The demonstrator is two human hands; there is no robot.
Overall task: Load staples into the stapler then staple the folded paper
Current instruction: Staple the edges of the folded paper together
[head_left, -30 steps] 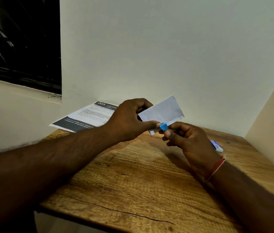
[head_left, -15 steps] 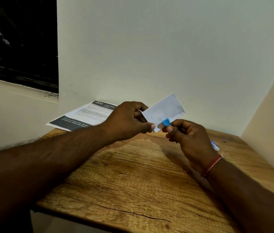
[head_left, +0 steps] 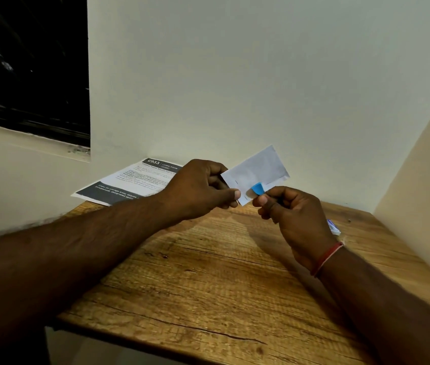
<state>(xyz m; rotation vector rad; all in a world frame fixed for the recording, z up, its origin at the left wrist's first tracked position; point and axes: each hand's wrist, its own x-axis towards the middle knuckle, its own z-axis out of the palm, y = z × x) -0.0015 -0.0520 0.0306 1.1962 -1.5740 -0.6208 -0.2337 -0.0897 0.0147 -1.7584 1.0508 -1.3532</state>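
My left hand [head_left: 203, 188] pinches the lower left corner of a small folded white paper [head_left: 258, 168], held up above the wooden table [head_left: 208, 272]. My right hand [head_left: 293, 217] grips a small blue stapler [head_left: 257, 188], of which only the tip shows; the rest is hidden in my fist. The blue tip sits on the paper's lower edge, just right of my left thumb. Short dark marks that look like staples show on the paper near its left and right edges.
A printed sheet [head_left: 129, 184] lies at the table's far left, partly over the edge by the wall. A small white and blue box [head_left: 333, 227] lies at the right behind my right wrist. Walls close in behind and to the right.
Both hands have lifted the paper and stapler slightly. The blue tip has moved from below the paper's bottom corner up onto its lower edge.
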